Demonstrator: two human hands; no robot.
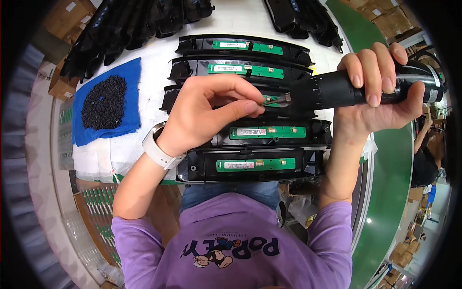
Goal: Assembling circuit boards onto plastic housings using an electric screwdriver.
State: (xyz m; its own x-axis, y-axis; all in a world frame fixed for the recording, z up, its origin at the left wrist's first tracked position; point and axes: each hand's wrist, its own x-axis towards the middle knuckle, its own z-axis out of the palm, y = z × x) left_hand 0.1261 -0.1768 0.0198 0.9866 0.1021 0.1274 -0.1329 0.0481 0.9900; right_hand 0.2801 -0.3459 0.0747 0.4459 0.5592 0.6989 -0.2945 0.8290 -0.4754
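My right hand (378,84) is wrapped round a black electric screwdriver (320,90), held level with its bit (279,101) toward the left. The thumb and forefinger of my left hand (202,113) are pinched together at the bit's tip. Whatever small thing they hold there is too small to make out. Below both hands lie several long black plastic housings (175,71) in a stack of rows, each with a green circuit board (267,132) inside. My left hand hides part of the middle housing and its board.
Left of the housings, a blue cloth (132,79) carries a heap of small black screws (91,113). More black plastic parts (139,24) lie at the far left, and others (303,17) at the far right. A green strip (385,178) runs along the right side.
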